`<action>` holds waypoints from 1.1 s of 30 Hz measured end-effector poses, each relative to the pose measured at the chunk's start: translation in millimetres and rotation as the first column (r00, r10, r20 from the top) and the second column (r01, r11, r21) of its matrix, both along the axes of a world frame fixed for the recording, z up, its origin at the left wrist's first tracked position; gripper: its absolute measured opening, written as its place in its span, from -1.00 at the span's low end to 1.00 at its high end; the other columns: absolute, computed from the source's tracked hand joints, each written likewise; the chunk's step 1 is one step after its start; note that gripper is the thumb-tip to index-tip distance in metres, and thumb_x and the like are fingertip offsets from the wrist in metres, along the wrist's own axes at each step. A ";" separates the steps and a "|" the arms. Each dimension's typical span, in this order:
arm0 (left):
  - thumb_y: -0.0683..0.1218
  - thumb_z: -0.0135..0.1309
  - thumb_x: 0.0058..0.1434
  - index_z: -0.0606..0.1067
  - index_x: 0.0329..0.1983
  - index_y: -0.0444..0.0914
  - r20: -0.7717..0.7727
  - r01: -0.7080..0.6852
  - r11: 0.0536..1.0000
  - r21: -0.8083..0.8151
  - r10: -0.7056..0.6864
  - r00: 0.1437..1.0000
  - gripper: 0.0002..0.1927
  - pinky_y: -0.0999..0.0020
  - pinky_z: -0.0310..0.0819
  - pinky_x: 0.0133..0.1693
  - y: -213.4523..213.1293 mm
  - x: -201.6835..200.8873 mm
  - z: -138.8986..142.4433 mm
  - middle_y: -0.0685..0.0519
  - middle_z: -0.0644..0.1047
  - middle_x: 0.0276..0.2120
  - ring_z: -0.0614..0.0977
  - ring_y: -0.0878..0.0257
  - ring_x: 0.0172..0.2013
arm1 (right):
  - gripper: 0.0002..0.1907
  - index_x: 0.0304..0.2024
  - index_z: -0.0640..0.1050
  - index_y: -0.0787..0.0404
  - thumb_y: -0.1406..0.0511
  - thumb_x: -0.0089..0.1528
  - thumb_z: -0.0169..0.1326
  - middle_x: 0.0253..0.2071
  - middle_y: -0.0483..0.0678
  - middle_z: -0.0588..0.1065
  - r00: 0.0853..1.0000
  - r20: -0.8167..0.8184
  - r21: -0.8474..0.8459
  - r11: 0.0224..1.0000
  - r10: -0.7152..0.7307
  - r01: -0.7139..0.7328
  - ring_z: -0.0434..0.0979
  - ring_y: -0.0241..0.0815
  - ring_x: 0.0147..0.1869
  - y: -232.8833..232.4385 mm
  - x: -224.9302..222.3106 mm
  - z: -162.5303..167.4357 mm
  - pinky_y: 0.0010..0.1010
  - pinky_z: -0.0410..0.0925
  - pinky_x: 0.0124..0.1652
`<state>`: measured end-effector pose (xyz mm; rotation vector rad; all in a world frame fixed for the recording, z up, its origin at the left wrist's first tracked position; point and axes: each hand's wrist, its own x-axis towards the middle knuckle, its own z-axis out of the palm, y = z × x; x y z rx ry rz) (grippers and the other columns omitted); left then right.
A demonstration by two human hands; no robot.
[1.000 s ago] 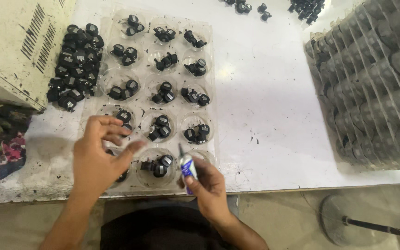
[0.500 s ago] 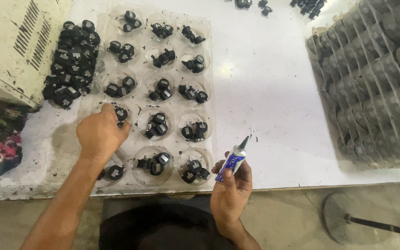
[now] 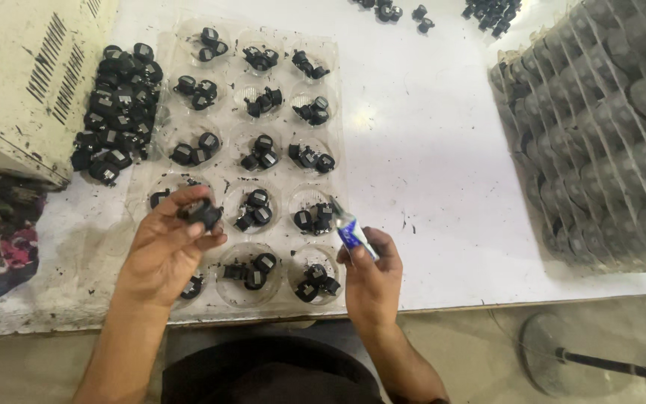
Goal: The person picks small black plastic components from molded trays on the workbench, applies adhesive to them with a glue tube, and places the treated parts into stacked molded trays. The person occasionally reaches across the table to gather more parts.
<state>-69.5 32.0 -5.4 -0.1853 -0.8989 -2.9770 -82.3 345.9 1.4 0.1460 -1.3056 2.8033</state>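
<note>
The left hand (image 3: pixel 164 251) pinches a small black part (image 3: pixel 202 215) between its fingertips, lifted just above the near left wells of the clear plastic tray (image 3: pixel 342 161). The right hand (image 3: pixel 371 273) is closed around a small blue and white tube (image 3: pixel 351 230), its nozzle pointing toward the far left, over a well of similar black parts (image 3: pixel 314 218).

The part sits only at the fingertips, so a loose pinch could drop it back among the others. If the tube is squeezed while its tip hangs over the tray, its contents could land on parts in the well; the tip seems uncapped, though it is too small to be sure.

Half a second ago the left hand was knuckles-down in the tray. The tube was out to the right, over bare table; now it is near the tray's right column.
</note>
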 end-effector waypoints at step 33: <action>-0.44 0.24 0.08 0.51 0.11 -0.42 -0.187 -0.412 0.690 -0.596 0.379 0.906 -0.52 0.33 0.76 -0.07 29.4 8.0 84.5 -0.10 0.62 -0.01 0.72 0.22 -0.10 | -0.62 -0.11 0.49 0.36 0.73 0.08 0.15 -0.05 0.18 0.55 0.702 -0.712 0.540 0.659 0.026 0.524 0.58 0.01 0.12 -38.5 6.5 56.7 -0.38 0.59 -0.10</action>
